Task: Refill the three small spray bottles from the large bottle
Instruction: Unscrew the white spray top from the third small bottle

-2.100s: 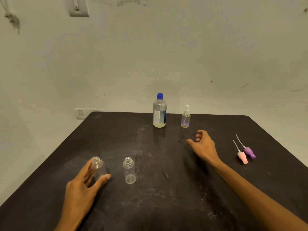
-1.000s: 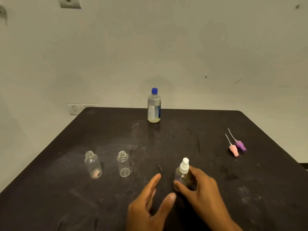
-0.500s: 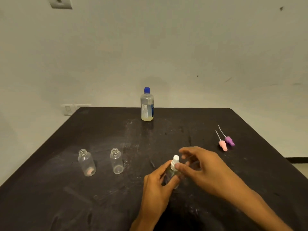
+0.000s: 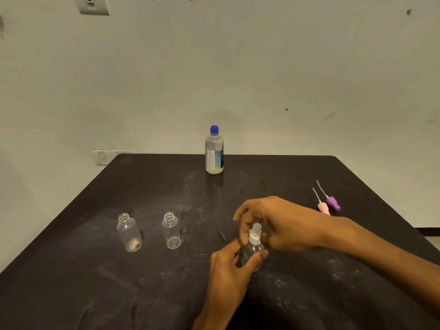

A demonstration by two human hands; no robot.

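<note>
table: dark, matt, scuffed with pale streaks | two open small bottles: clear glossy plastic | large bottle: clear plastic, paper-like label, blue plastic cap | wall: matt, stained

- The left hand is showing bare, with no ring or glove.
- The right hand is showing bare too.
- Both forearms are appearing unsleeved to the frame edge.
</note>
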